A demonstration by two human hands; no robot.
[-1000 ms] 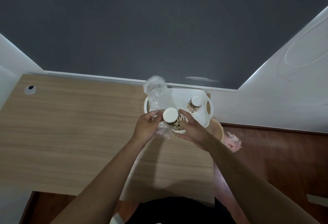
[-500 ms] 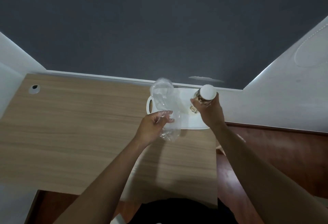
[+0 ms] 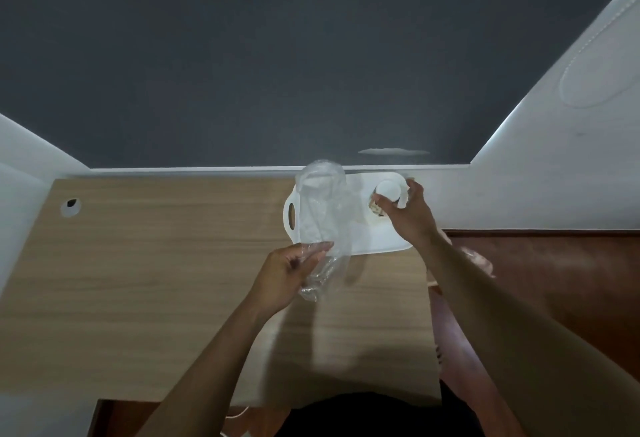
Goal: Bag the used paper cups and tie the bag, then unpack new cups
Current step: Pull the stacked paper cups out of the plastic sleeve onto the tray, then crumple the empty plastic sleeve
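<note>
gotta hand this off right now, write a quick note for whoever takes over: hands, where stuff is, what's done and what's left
Left hand: shut on the clear sleeve, which looks empty and stands up over the tray's left end.
Right hand: shut on the cups, a stack held upside down at the right end of the tray.
The tray sits at the far right of the desk, by the wall.
Done: new cups are out of the sleeve.
Left: set the cups down and let go, get rid of the sleeve. No bag of used cups can be made out clearly, so check that step.
</note>
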